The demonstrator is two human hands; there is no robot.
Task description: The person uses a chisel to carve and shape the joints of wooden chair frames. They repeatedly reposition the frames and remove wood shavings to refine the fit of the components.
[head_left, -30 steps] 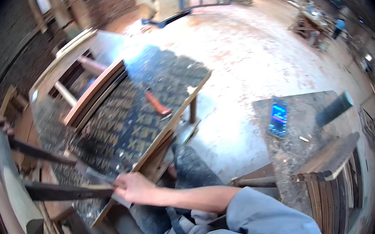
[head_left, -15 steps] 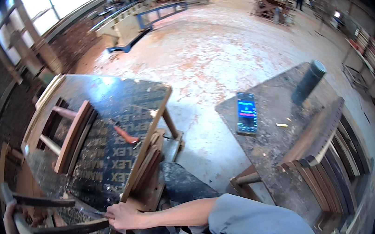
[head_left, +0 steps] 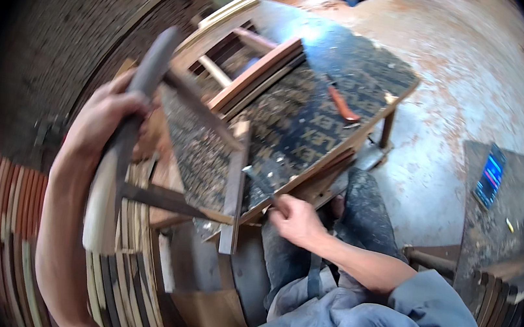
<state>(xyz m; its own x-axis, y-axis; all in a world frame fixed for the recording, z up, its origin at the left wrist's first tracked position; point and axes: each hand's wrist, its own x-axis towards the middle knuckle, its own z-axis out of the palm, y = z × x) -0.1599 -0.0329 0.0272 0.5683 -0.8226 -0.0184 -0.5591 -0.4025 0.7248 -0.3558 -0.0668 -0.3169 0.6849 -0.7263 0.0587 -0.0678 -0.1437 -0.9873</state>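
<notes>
My left hand is wrapped round the thick curved post of a wooden frame, raised at the left. Two dark rungs run from this post to a thinner bar, which rests by the near edge of the worktable. In my right hand is a slim metal tool, chisel-like, its tip pointing left toward the bar; blur hides its exact kind. A tool with an orange handle lies on the tabletop, beyond my right hand.
Another wooden frame lies on the table's far left, among wood shavings. Stacked wooden strips stand at lower left. To the right, a second table bears a phone and curved wooden pieces.
The view has swung left. My left hand, with the wooden frame, has come up higher into sight. My right hand still grips the slim metal tool, now near the thinner bar.
</notes>
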